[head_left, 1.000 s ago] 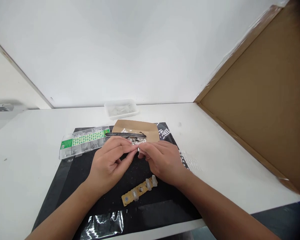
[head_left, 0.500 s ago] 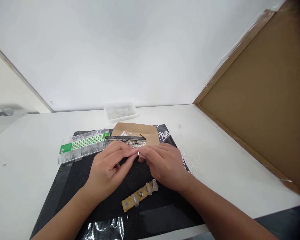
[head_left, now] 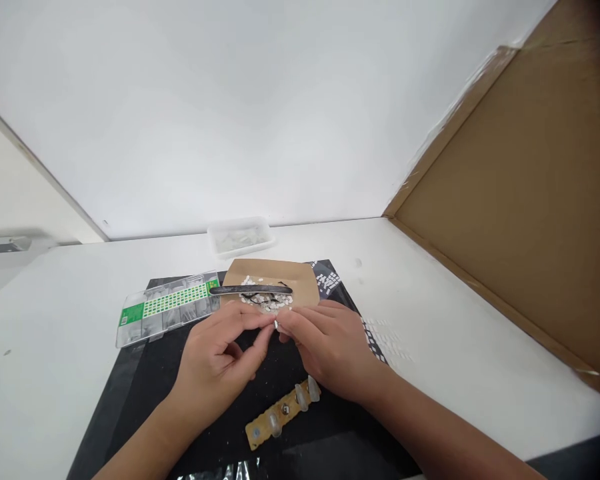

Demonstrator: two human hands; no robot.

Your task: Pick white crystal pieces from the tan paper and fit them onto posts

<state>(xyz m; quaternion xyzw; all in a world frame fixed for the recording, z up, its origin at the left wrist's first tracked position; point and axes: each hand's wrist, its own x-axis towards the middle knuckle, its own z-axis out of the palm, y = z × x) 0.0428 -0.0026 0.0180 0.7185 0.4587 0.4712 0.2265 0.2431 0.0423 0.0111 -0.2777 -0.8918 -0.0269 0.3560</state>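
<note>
My left hand [head_left: 220, 360] and my right hand [head_left: 330, 343] meet fingertip to fingertip over the black work mat [head_left: 160, 387]. Between their closed fingertips is a small shiny pale piece [head_left: 276, 325], mostly covered and too small to name for certain. Just beyond the fingers, a brown paper tray [head_left: 300, 280] holds a heap of small white tabs [head_left: 280, 302]. A dark nail file [head_left: 250, 289] lies across the tray. Nearer to me rests a yellow strip [head_left: 263, 430] with several clear false nail tips [head_left: 274, 423] standing on it, close to my right wrist.
Left of the hands lies a clear compartment case [head_left: 167, 309] with a green label. A white plastic tub [head_left: 241, 237] of clear pieces stands by the wall. White tabs [head_left: 387, 337] are stuck at the mat's right edge. A large cardboard panel [head_left: 520, 200] leans at the right.
The view has tilted up a little, so everything sits lower in the picture. Both hands stay together at the small piece, with only slight finger movement.
</note>
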